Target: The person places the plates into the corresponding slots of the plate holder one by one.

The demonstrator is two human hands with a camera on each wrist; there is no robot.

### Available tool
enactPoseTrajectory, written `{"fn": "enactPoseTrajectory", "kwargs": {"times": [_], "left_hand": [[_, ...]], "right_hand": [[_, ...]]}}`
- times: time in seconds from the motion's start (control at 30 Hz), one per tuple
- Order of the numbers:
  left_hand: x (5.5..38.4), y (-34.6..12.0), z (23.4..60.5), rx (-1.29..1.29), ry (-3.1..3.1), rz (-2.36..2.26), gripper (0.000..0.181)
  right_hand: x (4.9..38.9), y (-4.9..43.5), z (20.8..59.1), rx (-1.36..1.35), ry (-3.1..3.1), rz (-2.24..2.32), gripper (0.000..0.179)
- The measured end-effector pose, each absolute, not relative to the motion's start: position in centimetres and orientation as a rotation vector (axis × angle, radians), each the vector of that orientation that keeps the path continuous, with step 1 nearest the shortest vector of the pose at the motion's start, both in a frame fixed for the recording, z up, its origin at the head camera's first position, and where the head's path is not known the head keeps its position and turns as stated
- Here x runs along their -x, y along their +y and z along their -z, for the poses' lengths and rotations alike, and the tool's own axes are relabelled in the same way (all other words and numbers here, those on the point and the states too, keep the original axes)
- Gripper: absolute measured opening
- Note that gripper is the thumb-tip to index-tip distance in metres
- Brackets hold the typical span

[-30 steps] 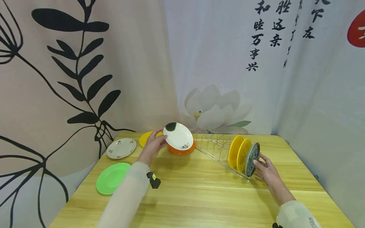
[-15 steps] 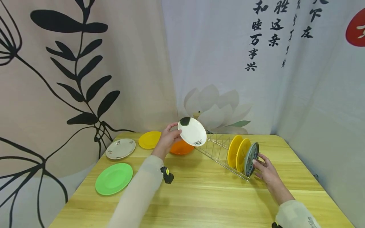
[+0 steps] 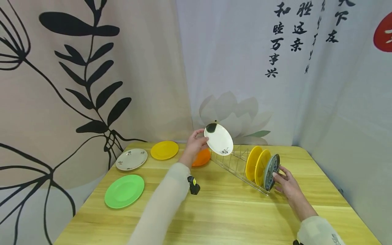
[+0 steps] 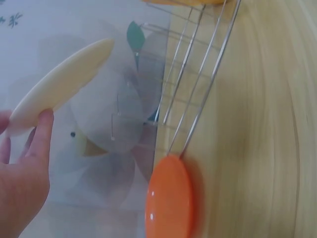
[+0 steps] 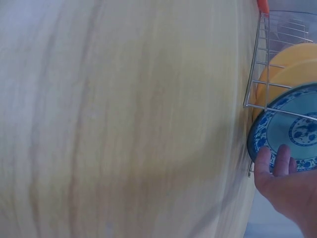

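Note:
My left hand point(image 3: 195, 146) grips the left rim of a white plate point(image 3: 223, 142) with a dark green patch. The plate hangs tilted above the left end of a wire dish rack point(image 3: 230, 165); in the left wrist view it appears almost edge-on. At the rack's right end, two yellow plates point(image 3: 251, 163) stand upright. Beside them a blue-and-white patterned plate point(image 5: 297, 124) leans in the rack, its rim held by my right hand point(image 3: 287, 183). Thumb and fingers lie at this plate's near edge, though some fingertips are hard to make out.
An orange plate point(image 3: 202, 158) lies by the rack's left end, partly behind my left hand. Further left on the wooden table point(image 3: 232, 217) lie a yellow plate point(image 3: 164, 150), a white patterned plate point(image 3: 131, 159) and a green plate point(image 3: 124, 191). Printed curtains hang behind.
My left hand has carried the white plate rightward, from over the orange plate to above the rack's left end. The right hand and the blue-and-white plate keep their place.

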State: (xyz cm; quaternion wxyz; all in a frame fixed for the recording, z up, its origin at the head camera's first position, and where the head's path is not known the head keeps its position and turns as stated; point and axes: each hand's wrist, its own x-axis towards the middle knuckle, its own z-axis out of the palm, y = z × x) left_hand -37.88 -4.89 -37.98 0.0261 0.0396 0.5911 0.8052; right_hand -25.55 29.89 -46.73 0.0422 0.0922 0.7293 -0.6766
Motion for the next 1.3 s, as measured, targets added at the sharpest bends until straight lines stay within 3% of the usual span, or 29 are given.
{"fn": "enactPoseTrajectory", "kwargs": {"times": [0.6,1.3], "left_hand": [[37.7,1.4,38.4,-0.237,1.957,-2.394,0.044],[37.1,4.7,40.8,-0.395,2.097,-2.233,0.030]], "right_hand": [[25.7,30.0,47.1,-0.298,2.251,2.065,0.079],[25.7,30.1,47.2,-0.292,2.220,2.089,0.076]]}}
